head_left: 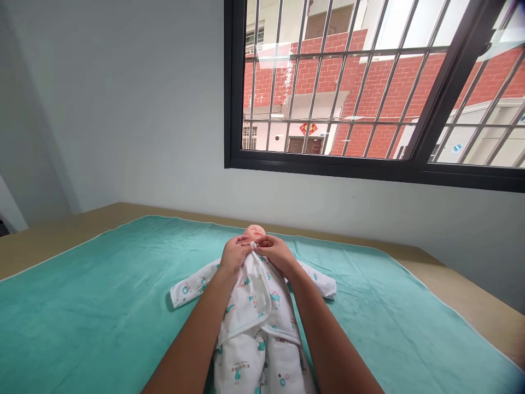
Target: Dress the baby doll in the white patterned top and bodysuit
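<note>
A baby doll (256,230) lies on its back, its head toward the wall. It wears a white printed baby jacket (250,298) with the sleeves spread out to both sides, and matching baby trousers (240,364). At the jacket's neckline, just below the doll's chin, my left hand (234,254) and my right hand (278,253) meet. The fingers of both are pinched on a small white bunch of the neck ties (254,245). The fingertips partly cover it, so I cannot tell whether it is knotted. The jacket's front panels overlap down the chest and part at the hem.
A green cloth (115,295) is spread beneath the doll over a wooden table (488,306). Behind the table's far edge stands a pale wall (143,109). A dark-framed window (328,163) with metal bars is set in it at the upper right.
</note>
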Tool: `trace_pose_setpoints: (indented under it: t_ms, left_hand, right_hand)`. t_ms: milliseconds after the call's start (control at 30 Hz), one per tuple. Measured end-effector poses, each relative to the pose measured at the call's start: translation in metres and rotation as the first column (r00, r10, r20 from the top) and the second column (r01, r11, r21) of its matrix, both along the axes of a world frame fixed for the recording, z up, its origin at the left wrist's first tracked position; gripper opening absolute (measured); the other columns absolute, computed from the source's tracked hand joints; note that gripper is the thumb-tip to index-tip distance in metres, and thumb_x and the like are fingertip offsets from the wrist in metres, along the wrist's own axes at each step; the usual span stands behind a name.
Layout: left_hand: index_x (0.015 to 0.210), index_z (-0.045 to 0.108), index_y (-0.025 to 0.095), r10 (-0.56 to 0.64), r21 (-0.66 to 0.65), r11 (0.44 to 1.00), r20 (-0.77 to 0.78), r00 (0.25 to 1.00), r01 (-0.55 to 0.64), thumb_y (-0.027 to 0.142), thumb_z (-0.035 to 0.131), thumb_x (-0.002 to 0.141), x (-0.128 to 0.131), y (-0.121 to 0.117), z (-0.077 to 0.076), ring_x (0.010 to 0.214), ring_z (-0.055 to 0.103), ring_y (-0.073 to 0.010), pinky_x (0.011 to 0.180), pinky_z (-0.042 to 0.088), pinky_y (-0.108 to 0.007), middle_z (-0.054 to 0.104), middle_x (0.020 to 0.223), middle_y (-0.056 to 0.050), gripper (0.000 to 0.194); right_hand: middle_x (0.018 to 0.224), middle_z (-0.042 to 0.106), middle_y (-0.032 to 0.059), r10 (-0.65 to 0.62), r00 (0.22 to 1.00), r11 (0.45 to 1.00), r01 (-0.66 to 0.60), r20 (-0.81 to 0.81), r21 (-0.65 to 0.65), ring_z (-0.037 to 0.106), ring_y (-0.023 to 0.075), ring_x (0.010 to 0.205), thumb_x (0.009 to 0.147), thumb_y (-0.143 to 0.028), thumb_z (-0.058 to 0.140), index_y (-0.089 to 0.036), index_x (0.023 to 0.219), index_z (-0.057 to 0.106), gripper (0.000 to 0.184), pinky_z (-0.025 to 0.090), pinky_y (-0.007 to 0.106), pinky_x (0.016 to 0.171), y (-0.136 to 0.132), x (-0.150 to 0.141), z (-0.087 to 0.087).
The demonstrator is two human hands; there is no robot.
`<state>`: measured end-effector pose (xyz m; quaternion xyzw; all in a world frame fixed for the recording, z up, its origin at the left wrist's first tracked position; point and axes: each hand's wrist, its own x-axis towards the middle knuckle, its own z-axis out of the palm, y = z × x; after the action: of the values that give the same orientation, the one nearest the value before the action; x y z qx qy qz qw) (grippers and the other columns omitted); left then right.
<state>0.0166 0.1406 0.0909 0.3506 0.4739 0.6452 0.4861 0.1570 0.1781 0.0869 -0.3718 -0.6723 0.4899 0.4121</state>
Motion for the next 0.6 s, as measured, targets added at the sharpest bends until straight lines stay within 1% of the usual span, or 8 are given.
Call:
trace_pose_setpoints:
  t_ms: [100,233,400,467,600]
  left_hand:
    - [0.092,0.058,0.013,-0.003,-0.017,1.000,0.009,1.000,0.004,0.001,0.069,0.056,-0.001,-0.001,0.001,0.067,0.066,-0.0165,0.068,0.050,-0.029,0.073,0.076,-0.008,0.039]
    - [0.090,0.056,0.015,0.001,-0.032,0.999,0.022,1.000,0.000,0.001,0.069,0.056,-0.002,-0.002,0.002,0.065,0.066,-0.0154,0.066,0.050,-0.028,0.072,0.075,-0.006,0.039]
    - [0.089,0.056,0.016,0.007,-0.033,0.999,0.025,1.000,-0.007,0.012,0.075,0.061,0.000,-0.005,0.003,0.065,0.065,-0.0157,0.066,0.051,-0.029,0.071,0.073,-0.005,0.034]
    - [0.089,0.056,0.015,0.012,-0.041,0.999,0.019,1.000,-0.011,0.013,0.075,0.061,0.000,-0.006,0.004,0.063,0.065,-0.0159,0.066,0.050,-0.029,0.070,0.071,-0.005,0.034]
    - [0.090,0.056,0.015,0.037,-0.060,0.998,0.003,0.999,-0.037,0.013,0.075,0.060,0.000,-0.007,0.005,0.060,0.063,-0.0155,0.064,0.049,-0.030,0.068,0.065,-0.003,0.036]
  right_hand:
    - [0.076,0.066,-0.0001,-0.068,0.997,0.995,0.064,0.045,0.071,0.058,0.0143,0.070,0.065,-0.029,0.069,-0.019,0.084,0.067,0.021,0.042,0.023,0.064,-0.001,-0.003,0.002]
    - [0.073,0.062,-0.0016,-0.170,0.980,0.968,0.146,0.105,0.202,0.055,0.0142,0.070,0.065,-0.031,0.069,-0.019,0.078,0.067,0.017,0.041,0.024,0.064,0.001,-0.007,0.000]
    - [0.068,0.060,-0.0027,-0.243,0.962,0.931,0.194,0.125,0.310,0.053,0.0143,0.066,0.068,-0.033,0.065,-0.020,0.068,0.060,0.014,0.039,0.024,0.061,0.002,-0.011,-0.005]
    - [0.068,0.060,-0.0027,-0.261,0.958,0.906,0.200,0.121,0.374,0.051,0.0137,0.064,0.070,-0.032,0.063,-0.020,0.065,0.057,0.014,0.039,0.024,0.060,0.002,-0.013,-0.007]
    - [0.072,0.059,-0.0019,-0.321,0.936,0.836,0.208,0.145,0.508,0.050,0.0132,0.065,0.073,-0.028,0.060,-0.021,0.061,0.051,0.017,0.037,0.024,0.061,0.000,-0.015,-0.009]
